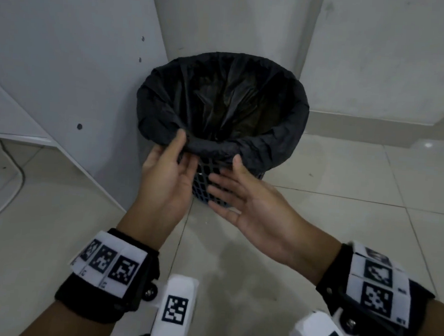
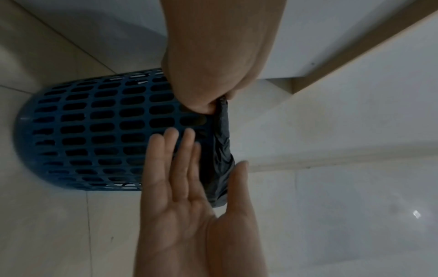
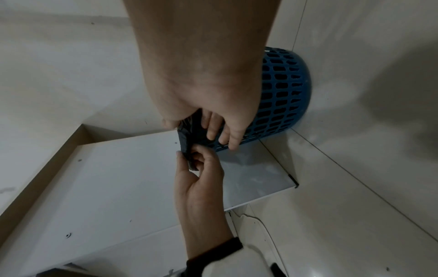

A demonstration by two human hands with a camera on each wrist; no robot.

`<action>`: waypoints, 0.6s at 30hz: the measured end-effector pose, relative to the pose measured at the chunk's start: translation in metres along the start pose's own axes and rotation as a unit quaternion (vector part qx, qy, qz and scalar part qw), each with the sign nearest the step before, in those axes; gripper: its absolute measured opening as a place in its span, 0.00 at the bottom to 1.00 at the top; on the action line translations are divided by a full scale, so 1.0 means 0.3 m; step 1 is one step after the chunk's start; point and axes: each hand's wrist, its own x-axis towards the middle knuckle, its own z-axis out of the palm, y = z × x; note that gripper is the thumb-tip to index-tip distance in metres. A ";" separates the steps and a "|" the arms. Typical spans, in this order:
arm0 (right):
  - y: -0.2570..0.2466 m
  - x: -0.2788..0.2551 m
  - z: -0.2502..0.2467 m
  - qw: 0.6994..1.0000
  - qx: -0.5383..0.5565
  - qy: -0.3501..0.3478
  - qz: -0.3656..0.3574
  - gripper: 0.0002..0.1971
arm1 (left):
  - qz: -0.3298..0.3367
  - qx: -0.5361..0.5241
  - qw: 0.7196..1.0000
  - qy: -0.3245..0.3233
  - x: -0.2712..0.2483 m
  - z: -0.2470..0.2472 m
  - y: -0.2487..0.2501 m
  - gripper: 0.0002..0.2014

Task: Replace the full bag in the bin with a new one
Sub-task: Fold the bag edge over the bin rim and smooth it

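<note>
We see a blue bin full of little holes standing on the pale tiled floor, in the corner by a white wall and next to a white board. A black bag sits inside the bin, and its top edge is folded over the rim all the way round. We cannot see any trash in the bag, only dark crinkly plastic. Our left hand is at the near rim and pinches the folded edge of the bag between the thumb and the curled fingers. Our right hand is just beside it, flat, with the fingers straight and spread apart. Those fingers reach across the side of the bin under the bag's edge, and the thumb points up near the fold. That hand holds nothing. Both wrists wear black bands with black and white square patterns.
</note>
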 end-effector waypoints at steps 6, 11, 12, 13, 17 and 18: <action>-0.012 0.032 -0.038 0.993 0.062 0.064 -0.079 0.16 | 0.055 0.068 0.996 -0.008 -0.027 -0.020 -0.027 0.24; -0.027 0.052 -0.039 0.992 0.058 0.071 -0.092 0.14 | -0.041 0.157 0.986 -0.026 -0.096 -0.026 -0.128 0.23; -0.027 0.053 -0.037 0.991 0.060 0.070 -0.092 0.16 | -0.045 0.158 0.986 -0.026 -0.100 -0.024 -0.137 0.20; -0.026 0.053 -0.038 0.991 0.062 0.069 -0.093 0.18 | -0.045 0.156 0.986 -0.025 -0.103 -0.021 -0.142 0.17; -0.031 0.056 -0.036 0.992 0.070 0.063 -0.089 0.17 | -0.046 0.147 0.988 -0.021 -0.100 -0.014 -0.144 0.10; -0.034 0.056 -0.036 0.992 0.072 0.058 -0.089 0.16 | -0.046 0.145 0.988 -0.022 -0.099 -0.012 -0.143 0.09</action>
